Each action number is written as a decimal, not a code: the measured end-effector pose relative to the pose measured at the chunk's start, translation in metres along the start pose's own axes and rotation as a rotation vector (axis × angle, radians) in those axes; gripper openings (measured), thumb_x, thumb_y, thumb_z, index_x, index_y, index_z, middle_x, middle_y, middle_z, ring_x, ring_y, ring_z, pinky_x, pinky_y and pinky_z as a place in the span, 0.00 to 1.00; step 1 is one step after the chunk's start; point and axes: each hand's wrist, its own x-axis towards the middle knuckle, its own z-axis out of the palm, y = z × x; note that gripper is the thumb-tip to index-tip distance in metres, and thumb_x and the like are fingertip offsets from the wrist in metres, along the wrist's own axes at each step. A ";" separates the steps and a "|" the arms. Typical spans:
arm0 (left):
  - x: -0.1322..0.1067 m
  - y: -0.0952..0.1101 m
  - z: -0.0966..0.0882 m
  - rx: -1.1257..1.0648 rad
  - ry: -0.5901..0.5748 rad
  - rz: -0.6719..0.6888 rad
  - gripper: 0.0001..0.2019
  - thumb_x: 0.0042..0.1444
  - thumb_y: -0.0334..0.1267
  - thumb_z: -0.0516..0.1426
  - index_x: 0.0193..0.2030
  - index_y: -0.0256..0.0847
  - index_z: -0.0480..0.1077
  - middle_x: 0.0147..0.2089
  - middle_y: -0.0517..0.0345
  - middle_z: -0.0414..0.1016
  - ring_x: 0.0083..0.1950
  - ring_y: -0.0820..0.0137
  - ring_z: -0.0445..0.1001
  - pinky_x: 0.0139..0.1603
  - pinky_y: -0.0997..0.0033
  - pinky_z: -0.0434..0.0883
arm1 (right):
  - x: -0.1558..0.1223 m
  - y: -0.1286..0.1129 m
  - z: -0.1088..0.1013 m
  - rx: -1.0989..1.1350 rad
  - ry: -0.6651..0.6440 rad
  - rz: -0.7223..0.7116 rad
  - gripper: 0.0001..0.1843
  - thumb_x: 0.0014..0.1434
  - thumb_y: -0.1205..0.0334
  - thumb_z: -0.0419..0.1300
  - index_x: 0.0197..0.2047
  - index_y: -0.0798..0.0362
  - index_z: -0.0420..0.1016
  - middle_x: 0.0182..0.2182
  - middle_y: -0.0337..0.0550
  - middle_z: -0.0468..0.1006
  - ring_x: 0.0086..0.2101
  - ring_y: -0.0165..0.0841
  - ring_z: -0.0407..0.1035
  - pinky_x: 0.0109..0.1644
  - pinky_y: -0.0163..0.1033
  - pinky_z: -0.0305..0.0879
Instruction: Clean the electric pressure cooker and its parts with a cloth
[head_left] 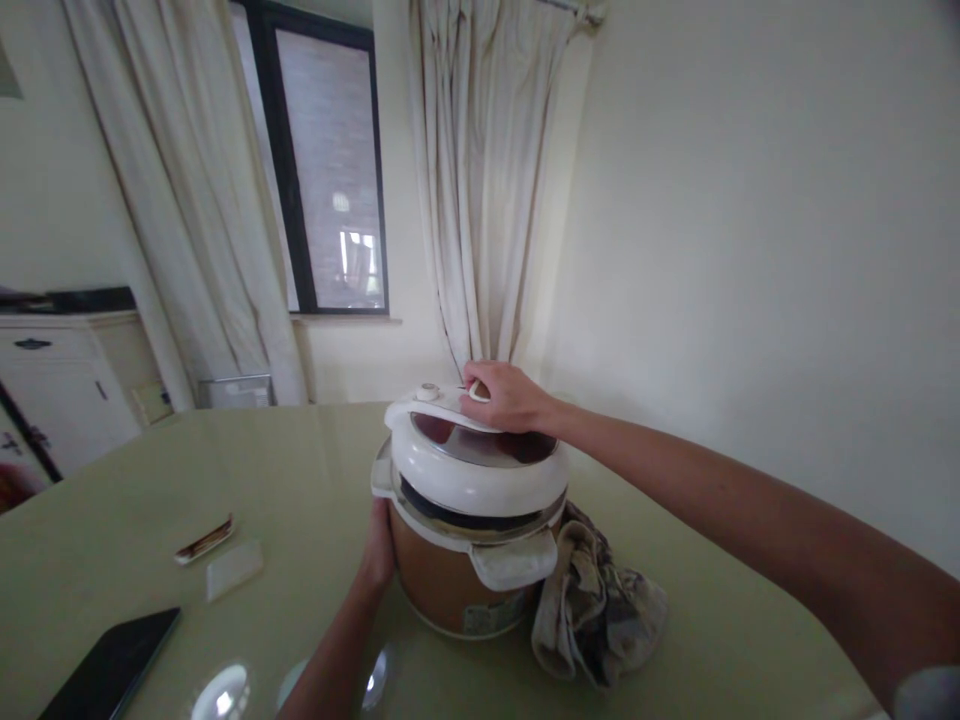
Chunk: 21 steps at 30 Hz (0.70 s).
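A white-and-brown electric pressure cooker (431, 565) stands on the table in front of me. Its white lid (465, 475) sits slightly tilted, with a dark gap showing between it and the rim at the front. My right hand (510, 395) is closed around the handle on top of the lid. Against the left side of the cooker's body, just below a white side grip, my left hand (379, 545) holds the pot; its fingertips are hidden behind the body. A crumpled patterned cloth (596, 610) lies against the cooker's right side.
The glossy green table (300, 470) reaches toward the window and curtains. At the left lie a dark phone or tablet (112, 660), a pale flat rectangular piece (235, 570) and a small narrow item (205, 540). A white cabinet (67, 370) stands beyond the table.
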 end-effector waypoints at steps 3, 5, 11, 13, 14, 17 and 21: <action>0.000 0.002 0.002 -0.015 0.000 0.037 0.47 0.53 0.81 0.52 0.58 0.39 0.80 0.65 0.41 0.79 0.79 0.46 0.59 0.83 0.44 0.47 | 0.005 0.009 -0.015 -0.023 0.038 0.038 0.12 0.61 0.53 0.60 0.40 0.53 0.74 0.36 0.44 0.78 0.35 0.35 0.67 0.40 0.39 0.57; -0.001 0.003 0.003 -0.022 0.011 0.073 0.46 0.55 0.79 0.52 0.58 0.37 0.80 0.63 0.38 0.80 0.79 0.46 0.60 0.82 0.44 0.47 | 0.007 0.020 -0.027 -0.046 0.067 0.079 0.13 0.60 0.52 0.60 0.42 0.54 0.75 0.38 0.45 0.79 0.37 0.36 0.68 0.41 0.39 0.58; -0.004 0.006 0.006 -0.028 0.014 0.093 0.41 0.61 0.74 0.52 0.62 0.39 0.77 0.65 0.42 0.78 0.80 0.48 0.57 0.83 0.43 0.42 | -0.008 0.081 -0.058 -0.121 0.127 0.388 0.16 0.63 0.52 0.57 0.43 0.54 0.79 0.41 0.48 0.83 0.38 0.37 0.69 0.41 0.39 0.59; -0.005 0.008 0.007 -0.042 -0.005 0.081 0.40 0.61 0.72 0.53 0.62 0.39 0.77 0.64 0.43 0.79 0.80 0.47 0.57 0.84 0.43 0.41 | -0.020 0.107 -0.065 -0.146 0.125 0.532 0.17 0.64 0.51 0.57 0.44 0.55 0.80 0.43 0.50 0.83 0.39 0.38 0.71 0.41 0.39 0.60; -0.005 0.009 0.007 -0.049 -0.003 0.076 0.40 0.61 0.72 0.53 0.62 0.39 0.78 0.63 0.43 0.80 0.79 0.46 0.58 0.84 0.43 0.42 | -0.028 0.118 -0.067 -0.154 0.121 0.601 0.17 0.64 0.51 0.57 0.44 0.55 0.80 0.44 0.52 0.83 0.40 0.38 0.71 0.41 0.40 0.60; -0.005 0.007 0.006 -0.055 0.007 0.076 0.39 0.60 0.72 0.55 0.60 0.40 0.79 0.59 0.42 0.83 0.78 0.45 0.61 0.83 0.39 0.44 | -0.054 0.149 -0.069 -0.183 0.100 0.768 0.19 0.64 0.49 0.58 0.46 0.55 0.81 0.47 0.55 0.84 0.42 0.41 0.73 0.43 0.41 0.61; 0.000 -0.003 0.001 -0.065 0.017 0.057 0.38 0.59 0.74 0.54 0.54 0.42 0.81 0.56 0.43 0.84 0.76 0.46 0.64 0.82 0.39 0.45 | -0.092 0.177 -0.061 -0.218 0.055 0.910 0.21 0.65 0.47 0.59 0.47 0.55 0.82 0.49 0.57 0.84 0.44 0.44 0.75 0.45 0.43 0.63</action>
